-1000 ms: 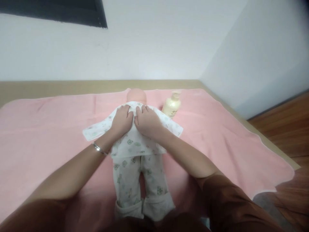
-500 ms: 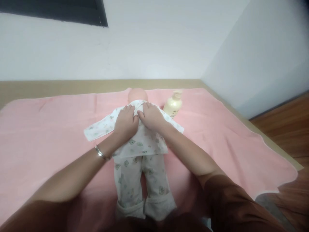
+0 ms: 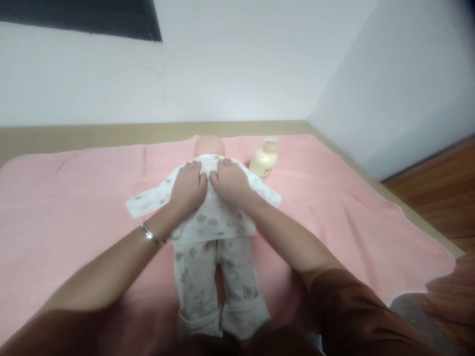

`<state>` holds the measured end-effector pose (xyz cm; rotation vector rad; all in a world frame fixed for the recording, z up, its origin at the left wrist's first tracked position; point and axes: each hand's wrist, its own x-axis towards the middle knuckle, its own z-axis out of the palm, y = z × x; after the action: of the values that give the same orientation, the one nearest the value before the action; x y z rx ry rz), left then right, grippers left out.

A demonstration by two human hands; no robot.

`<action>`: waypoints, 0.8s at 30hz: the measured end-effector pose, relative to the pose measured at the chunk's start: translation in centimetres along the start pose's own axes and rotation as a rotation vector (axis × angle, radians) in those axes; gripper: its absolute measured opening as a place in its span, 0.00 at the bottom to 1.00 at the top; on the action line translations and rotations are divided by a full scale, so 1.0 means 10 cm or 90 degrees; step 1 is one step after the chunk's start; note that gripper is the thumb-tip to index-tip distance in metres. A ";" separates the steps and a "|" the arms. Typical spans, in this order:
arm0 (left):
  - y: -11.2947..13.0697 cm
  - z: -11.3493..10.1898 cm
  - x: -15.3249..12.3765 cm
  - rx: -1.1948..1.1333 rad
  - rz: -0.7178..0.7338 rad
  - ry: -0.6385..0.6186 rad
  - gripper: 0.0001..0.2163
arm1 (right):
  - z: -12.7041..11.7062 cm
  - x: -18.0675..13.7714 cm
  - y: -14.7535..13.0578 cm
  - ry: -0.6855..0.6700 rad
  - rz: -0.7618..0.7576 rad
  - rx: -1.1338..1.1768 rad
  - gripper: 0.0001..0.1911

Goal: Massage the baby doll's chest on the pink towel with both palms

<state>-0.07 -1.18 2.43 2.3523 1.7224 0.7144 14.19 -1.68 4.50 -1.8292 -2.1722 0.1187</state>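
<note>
- Pressing spread fingers [image 3: 193, 168] of left hand [image 3: 188, 185] and right hand [image 3: 230, 182] flat, gripping nothing, onto printed shirt [image 3: 213, 220] at frame centre.
- Judging cloth soft, thin, light; probably handling best by pinching hem or collar.
- Covering doll [image 3: 210, 146] on pink towel [image 3: 74, 198], bottle [image 3: 264, 162] just right.

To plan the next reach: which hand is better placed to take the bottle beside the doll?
Probably the right hand: it rests on the doll, nearer the bottle; the left hand is farther.
</note>
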 end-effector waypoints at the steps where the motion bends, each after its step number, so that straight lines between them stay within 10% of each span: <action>1: 0.03 0.00 -0.04 0.018 0.020 0.004 0.28 | -0.02 0.03 0.03 -0.007 0.010 0.012 0.29; 13: 0.01 -0.06 0.06 -0.050 -0.040 -0.078 0.28 | 0.01 -0.05 -0.03 -0.007 -0.013 -0.081 0.31; 24: -0.13 0.12 0.04 -0.202 -0.082 0.050 0.27 | -0.02 -0.19 -0.13 -0.023 -0.071 -0.005 0.29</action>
<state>-0.54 -0.19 0.97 2.0086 1.6319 0.9868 13.29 -3.76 4.66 -1.7191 -2.2962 0.1192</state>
